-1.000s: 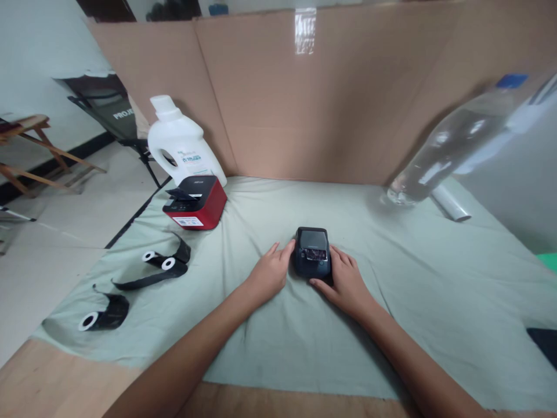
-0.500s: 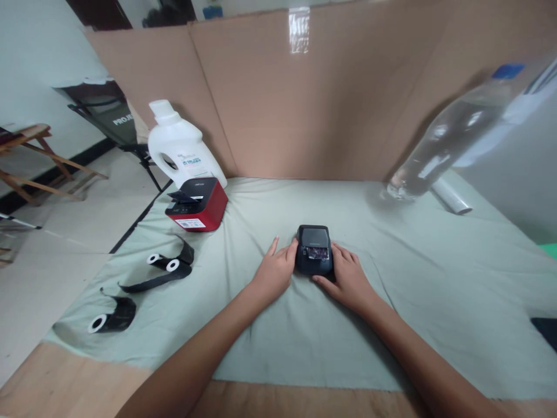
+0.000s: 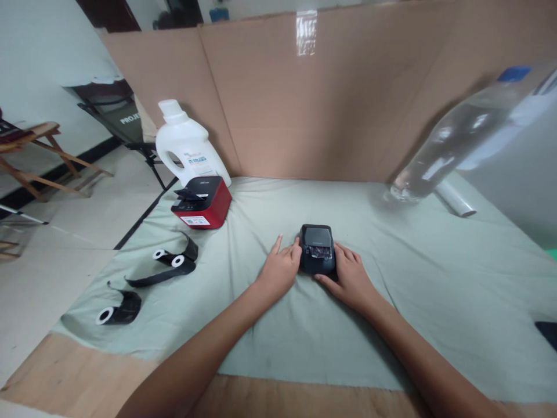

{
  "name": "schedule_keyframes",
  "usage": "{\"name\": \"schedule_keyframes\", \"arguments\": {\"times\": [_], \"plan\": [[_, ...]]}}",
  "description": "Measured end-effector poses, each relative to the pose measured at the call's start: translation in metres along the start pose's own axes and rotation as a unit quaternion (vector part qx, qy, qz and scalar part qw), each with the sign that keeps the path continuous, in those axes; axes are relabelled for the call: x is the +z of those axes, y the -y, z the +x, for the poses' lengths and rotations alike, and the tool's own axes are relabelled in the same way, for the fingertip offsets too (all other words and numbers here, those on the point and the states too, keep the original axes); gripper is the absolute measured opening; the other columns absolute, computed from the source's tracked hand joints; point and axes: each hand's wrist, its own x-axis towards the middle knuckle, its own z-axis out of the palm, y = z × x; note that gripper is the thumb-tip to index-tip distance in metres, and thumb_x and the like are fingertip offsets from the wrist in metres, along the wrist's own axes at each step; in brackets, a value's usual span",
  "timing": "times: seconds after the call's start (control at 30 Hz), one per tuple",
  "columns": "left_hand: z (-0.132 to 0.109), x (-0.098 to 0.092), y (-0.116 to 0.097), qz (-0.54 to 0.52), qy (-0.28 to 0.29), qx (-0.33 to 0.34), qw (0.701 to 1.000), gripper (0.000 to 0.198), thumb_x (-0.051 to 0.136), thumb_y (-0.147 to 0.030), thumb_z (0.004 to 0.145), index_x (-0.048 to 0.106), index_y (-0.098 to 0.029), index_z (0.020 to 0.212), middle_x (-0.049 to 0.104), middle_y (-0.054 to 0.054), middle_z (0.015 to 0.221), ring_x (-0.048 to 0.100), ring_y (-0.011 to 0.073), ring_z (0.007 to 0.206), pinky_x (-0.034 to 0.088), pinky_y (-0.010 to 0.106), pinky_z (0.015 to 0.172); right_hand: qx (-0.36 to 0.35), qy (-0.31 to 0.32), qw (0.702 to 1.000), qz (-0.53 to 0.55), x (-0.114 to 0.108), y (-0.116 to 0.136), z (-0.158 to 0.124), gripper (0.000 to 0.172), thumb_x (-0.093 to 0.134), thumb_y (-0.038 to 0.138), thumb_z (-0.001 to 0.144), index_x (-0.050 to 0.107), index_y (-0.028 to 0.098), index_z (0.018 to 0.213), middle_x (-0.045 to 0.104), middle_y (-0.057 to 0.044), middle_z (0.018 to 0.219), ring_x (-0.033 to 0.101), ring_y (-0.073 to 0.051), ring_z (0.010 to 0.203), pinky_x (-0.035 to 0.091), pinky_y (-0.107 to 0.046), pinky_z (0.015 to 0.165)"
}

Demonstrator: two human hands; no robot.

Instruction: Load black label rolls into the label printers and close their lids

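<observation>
Currently, head view: black box-shaped device (image 3: 317,242) sits on the green cloth (image 3: 296,342) spread over the wooden table (image 3: 265,397), near the middle, between the two hands. Its top bears a grey panel, with a shiny dark strip (image 3: 321,252) below that. Left hand (image 3: 278,268): fingertips against the device's left side, one finger raised clear of it; cannot tell whether this grip is closed on the device. Right hand (image 3: 350,277): grip closed on the device's near right corner, fingers along the right side, thumb at the near edge. Left part of cloth: three black rolls (image 3: 127,307) with white ends, two touching or nearly so, one nearer the viewer, each with a loose tail. Beyond them, a red-and-black box (image 3: 206,203) stands just in front of a white jug (image 3: 191,145). Far right: clear bottle (image 3: 461,133) with blue cap, beside a grey cylinder (image 3: 455,199) lying flat. Cardboard panel (image 3: 331,104) stands upright behind.
</observation>
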Motion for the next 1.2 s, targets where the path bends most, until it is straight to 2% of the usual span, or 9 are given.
{"name": "schedule_keyframes", "arguments": {"times": [0.23, 0.43, 0.63, 0.8, 1.2], "plan": [[0.0008, -0.0015, -0.0008, -0.006, 0.009, -0.002, 1.0, 0.063, 0.038, 0.006, 0.078, 0.047, 0.001, 0.14, 0.068, 0.026, 0.131, 0.07, 0.0244, 0.12, 0.031, 0.056, 0.126, -0.007, -0.005, 1.0, -0.003, 0.0017, -0.0016, -0.0004, 0.087, 0.065, 0.054, 0.088, 0.036, 0.006, 0.155, 0.055, -0.029, 0.146, 0.05, -0.043, 0.138, 0.042, -0.06, 0.11], [0.0007, -0.0027, 0.0006, -0.019, 0.013, -0.008, 1.0, 0.062, 0.038, 0.006, 0.077, 0.049, -0.003, 0.137, 0.066, 0.024, 0.136, 0.071, 0.0237, 0.117, 0.029, 0.058, 0.126, -0.007, -0.009, 1.0, -0.003, 0.0019, -0.0019, -0.0002, 0.087, 0.065, 0.054, 0.088, 0.037, 0.006, 0.155, 0.056, -0.029, 0.145, 0.05, -0.043, 0.137, 0.043, -0.06, 0.109], [0.0006, -0.0002, 0.0023, -0.023, 0.0, -0.001, 1.0, 0.057, 0.036, 0.005, 0.077, 0.052, -0.003, 0.13, 0.059, 0.025, 0.145, 0.054, 0.0249, 0.141, 0.036, 0.051, 0.124, -0.011, -0.013, 1.0, -0.001, 0.002, -0.0021, -0.0001, 0.088, 0.065, 0.053, 0.088, 0.035, 0.008, 0.157, 0.056, -0.028, 0.145, 0.051, -0.043, 0.136, 0.044, -0.061, 0.108], [0.0007, 0.0015, 0.0016, -0.035, 0.005, -0.005, 0.999, 0.06, 0.036, 0.005, 0.075, 0.049, -0.002, 0.134, 0.059, 0.026, 0.145, 0.053, 0.0252, 0.142, 0.036, 0.05, 0.125, -0.006, -0.013, 1.0, 0.002, 0.0017, -0.0011, -0.0005, 0.091, 0.065, 0.054, 0.088, 0.031, 0.01, 0.159, 0.055, -0.028, 0.146, 0.051, -0.044, 0.136, 0.043, -0.062, 0.108], [0.0006, 0.0015, 0.0022, -0.06, 0.006, -0.006, 0.998, 0.054, 0.044, 0.003, 0.074, 0.051, -0.002, 0.127, 0.06, 0.03, 0.141, 0.059, 0.0262, 0.136, 0.033, 0.052, 0.126, 0.001, 0.0, 1.0, -0.001, -0.0018, 0.0003, 0.0018, 0.081, 0.067, 0.054, 0.086, 0.046, 0.002, 0.145, 0.055, -0.031, 0.144, 0.051, -0.043, 0.135, 0.043, -0.058, 0.11]]}}
